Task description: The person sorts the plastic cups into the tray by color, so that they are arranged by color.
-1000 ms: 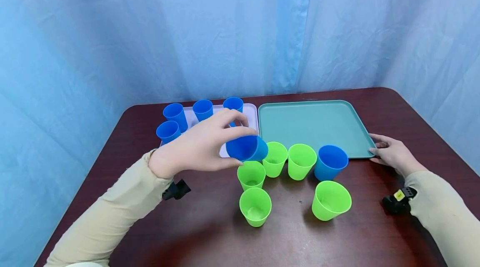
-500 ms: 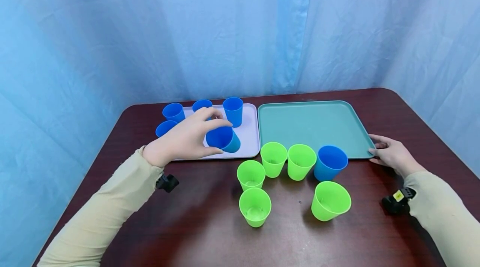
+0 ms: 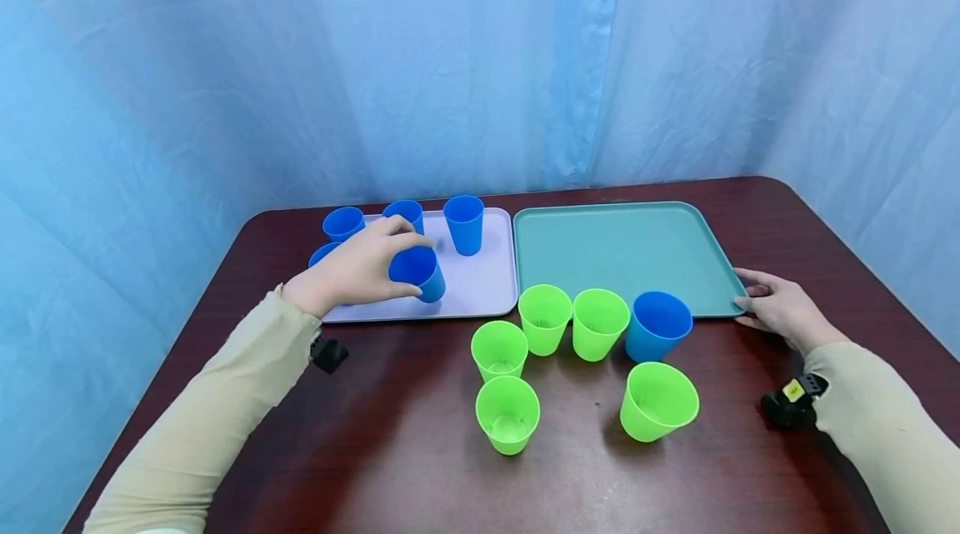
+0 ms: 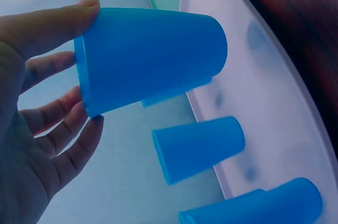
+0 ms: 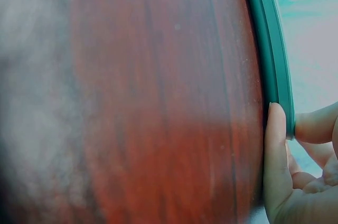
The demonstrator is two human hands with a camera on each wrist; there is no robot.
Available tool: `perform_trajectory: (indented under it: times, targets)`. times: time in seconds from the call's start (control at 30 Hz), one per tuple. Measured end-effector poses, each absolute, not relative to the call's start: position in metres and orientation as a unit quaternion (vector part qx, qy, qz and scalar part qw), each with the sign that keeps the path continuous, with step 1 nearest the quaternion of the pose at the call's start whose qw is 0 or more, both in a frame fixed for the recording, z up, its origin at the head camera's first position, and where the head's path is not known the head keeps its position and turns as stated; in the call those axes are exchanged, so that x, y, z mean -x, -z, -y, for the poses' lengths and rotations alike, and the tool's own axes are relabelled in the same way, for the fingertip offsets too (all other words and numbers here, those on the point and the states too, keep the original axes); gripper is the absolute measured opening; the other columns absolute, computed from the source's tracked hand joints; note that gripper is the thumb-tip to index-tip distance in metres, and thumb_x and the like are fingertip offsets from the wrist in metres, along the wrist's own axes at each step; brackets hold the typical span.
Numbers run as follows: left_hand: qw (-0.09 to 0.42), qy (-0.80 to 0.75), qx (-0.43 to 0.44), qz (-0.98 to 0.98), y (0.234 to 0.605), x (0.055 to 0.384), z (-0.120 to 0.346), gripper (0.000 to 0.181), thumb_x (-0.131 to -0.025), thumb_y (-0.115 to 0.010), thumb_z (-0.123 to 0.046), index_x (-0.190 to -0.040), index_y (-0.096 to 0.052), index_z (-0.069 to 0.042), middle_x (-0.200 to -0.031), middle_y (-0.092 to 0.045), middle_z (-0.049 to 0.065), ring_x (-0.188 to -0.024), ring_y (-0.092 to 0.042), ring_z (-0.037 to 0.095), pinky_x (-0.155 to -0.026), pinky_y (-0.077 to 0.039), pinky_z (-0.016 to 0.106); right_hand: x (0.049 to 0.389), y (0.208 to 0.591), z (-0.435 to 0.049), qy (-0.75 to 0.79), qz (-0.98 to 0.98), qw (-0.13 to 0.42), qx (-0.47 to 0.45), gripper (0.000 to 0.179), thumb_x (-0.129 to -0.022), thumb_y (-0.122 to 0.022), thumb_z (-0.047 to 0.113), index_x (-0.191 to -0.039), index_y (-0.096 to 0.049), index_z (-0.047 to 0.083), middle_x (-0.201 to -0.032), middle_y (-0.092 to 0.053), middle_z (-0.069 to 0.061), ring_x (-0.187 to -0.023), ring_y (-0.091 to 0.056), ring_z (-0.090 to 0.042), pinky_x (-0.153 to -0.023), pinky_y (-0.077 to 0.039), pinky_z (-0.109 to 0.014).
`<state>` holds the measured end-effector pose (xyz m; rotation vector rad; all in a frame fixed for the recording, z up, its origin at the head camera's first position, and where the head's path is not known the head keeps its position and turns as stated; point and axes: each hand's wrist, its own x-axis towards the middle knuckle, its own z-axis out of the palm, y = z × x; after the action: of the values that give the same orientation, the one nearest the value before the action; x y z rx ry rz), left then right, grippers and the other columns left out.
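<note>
My left hand (image 3: 356, 266) holds a blue cup (image 3: 432, 282) by its rim, thumb on one side and fingers on the other. In the left wrist view this blue cup (image 4: 153, 55) has its base toward the lavender tray (image 3: 483, 288), close over the tray's front part. Further blue cups stand around it, such as one at the tray's back right (image 3: 464, 226); my hand partly covers some at the left. At the far right, my right hand (image 3: 783, 309) pinches the near corner of the teal tray (image 3: 622, 251), its rim (image 5: 272, 44) between thumb and finger.
Several green cups stand on the dark table (image 3: 420, 434) before the trays, one of them a green cup (image 3: 508, 417) nearest the front. Beside them is a blue cup (image 3: 656, 334), close to the teal tray's front edge. A blue curtain (image 3: 450, 59) hangs behind the table.
My left hand has carried the blue cup leftward, from above the green cups to over the lavender tray, and lowered it. The right hand has stayed at the teal tray's corner.
</note>
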<state>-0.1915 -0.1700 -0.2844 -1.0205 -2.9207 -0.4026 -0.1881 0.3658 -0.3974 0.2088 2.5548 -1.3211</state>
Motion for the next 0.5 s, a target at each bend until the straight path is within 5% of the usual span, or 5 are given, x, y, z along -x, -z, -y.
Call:
perform_trajectory:
  times: [0.5]
  targets:
    - [-0.052,0.110,0.267,0.956,0.298,0.212,0.174,0.060,-0.076,-0.079,-0.029,-0.129,-0.057,-0.010,-0.117,-0.054,0.013,-0.105,-0.054,0.027,-0.086,-0.053,0.041,0.188,0.398,-0.362,0.452,-0.881,0.122,-0.075,0.060,-0.099,-0.045,0.008,-0.149,-0.014,-0.001,-0.129,-0.029,-0.038,-0.071,-0.055,0.008,-0.068,-0.056,-0.021]
